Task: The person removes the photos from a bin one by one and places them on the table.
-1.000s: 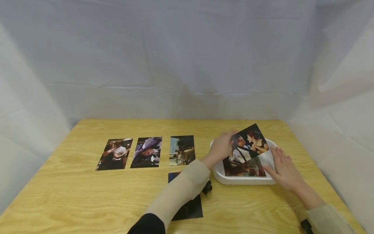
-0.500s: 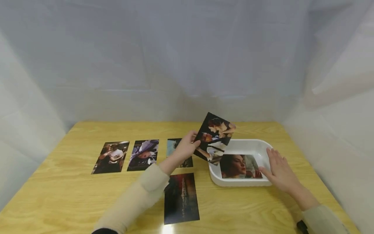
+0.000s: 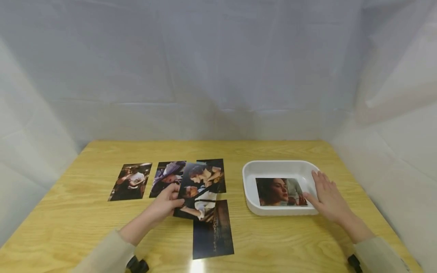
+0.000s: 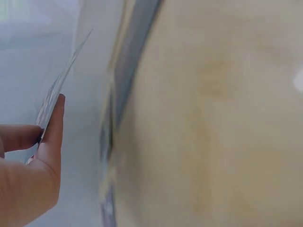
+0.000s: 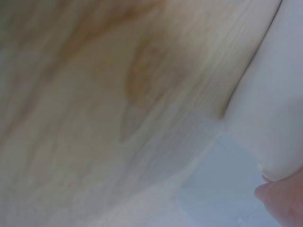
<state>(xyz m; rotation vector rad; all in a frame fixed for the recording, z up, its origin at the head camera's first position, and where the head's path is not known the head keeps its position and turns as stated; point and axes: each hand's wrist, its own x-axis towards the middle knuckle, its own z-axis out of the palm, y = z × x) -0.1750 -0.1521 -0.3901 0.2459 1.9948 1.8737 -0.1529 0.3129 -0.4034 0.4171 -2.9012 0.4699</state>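
Observation:
My left hand (image 3: 164, 204) pinches a photo card (image 3: 201, 193) of two people by its left edge, thumb on the face and fingers behind. In the left wrist view the card (image 4: 54, 90) shows edge-on between thumb and finger. Held up, it overlaps three cards lying on the table. My right hand (image 3: 331, 197) rests on the right rim of a white tray (image 3: 250, 203), fingers straight. Inside the tray lies a face-up card (image 3: 278, 192) with a face in profile. At the right wrist view's lower corner, only part of the hand (image 5: 284, 198) shows against the tray.
On the wooden table (image 3: 85, 235), a dancing-couple card (image 3: 131, 182), a purple-hat card (image 3: 167, 176) and a partly covered card (image 3: 220, 167) form a row. A dark ship card (image 3: 213, 239) lies in front. White cloth (image 3: 218, 76) hangs behind and at both sides.
My left hand has lifted the two-person card off the tray and carried it left, turning it more upright. The profile card in the tray is now uncovered. My right hand has stayed at the rim.

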